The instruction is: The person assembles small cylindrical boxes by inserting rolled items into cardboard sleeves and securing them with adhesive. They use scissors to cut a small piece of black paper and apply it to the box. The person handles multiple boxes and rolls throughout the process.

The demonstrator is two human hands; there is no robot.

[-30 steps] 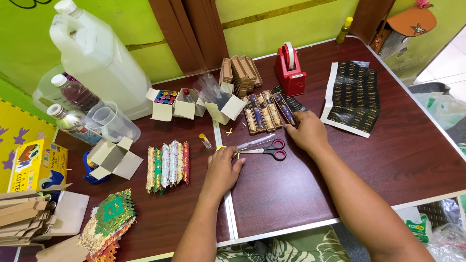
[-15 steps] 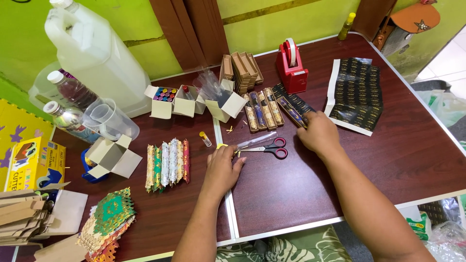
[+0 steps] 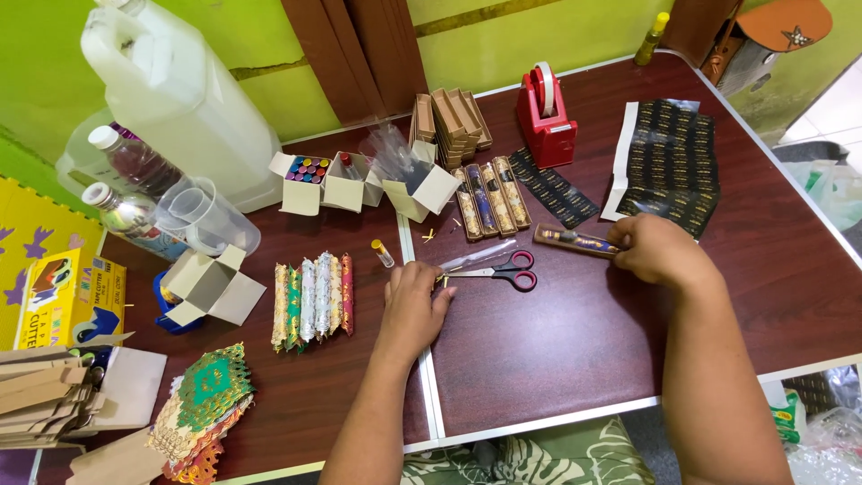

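Craft bench, mid-assembly: two hands, narrow gift box, scissors.

Right hand [image 3: 660, 251], fingers pinching one end of a narrow brown box [image 3: 575, 240], lying flat right of the bench's middle seam, just below three like boxes [image 3: 490, 199]. Left hand [image 3: 415, 301], fingers curled together at the tips of the red-handled scissors [image 3: 498, 271] on that seam. Risk, as judged: the open blades sit close to the left fingertips, so a careless sweep could nick them or roll the small vial [image 3: 382, 253] toward the paper rolls [image 3: 312, 298].

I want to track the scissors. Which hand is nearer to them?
Left. The left hand rests at the blade tips of the scissors; the right hand is off beyond their red handles, holding a narrow box.
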